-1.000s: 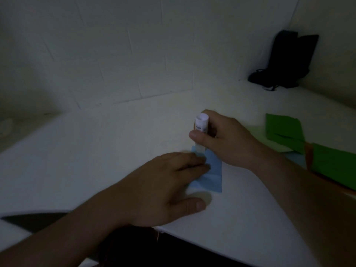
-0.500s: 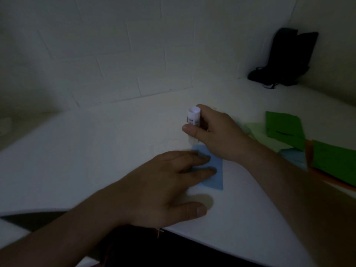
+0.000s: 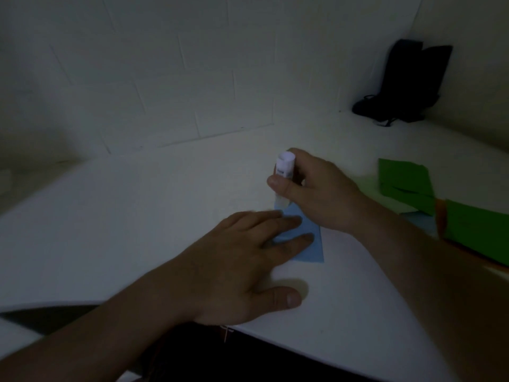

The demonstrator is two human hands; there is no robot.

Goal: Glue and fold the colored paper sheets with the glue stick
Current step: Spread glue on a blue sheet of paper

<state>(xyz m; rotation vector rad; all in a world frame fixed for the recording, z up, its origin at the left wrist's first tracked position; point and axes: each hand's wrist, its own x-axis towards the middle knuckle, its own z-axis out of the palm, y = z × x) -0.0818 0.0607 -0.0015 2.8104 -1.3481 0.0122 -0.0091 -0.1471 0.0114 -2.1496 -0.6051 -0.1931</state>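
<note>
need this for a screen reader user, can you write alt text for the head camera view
A right hand holds a glue stick upright with its tip at the far end of a small blue paper, which the flat left hand presses onto a white table. Green paper sheets lie to the right, and a dark bag stands in the far corner.

The room is dim; a white tabletop (image 3: 137, 230) fills the middle of the view, brightest near its centre and shading to grey at the edges; behind it stands a white wall (image 3: 192, 64) of large blocks with faint joints; a 2nd wall (image 3: 473, 37) meets it at the right; a black bag (image 3: 410, 84) sits in that corner.
</note>
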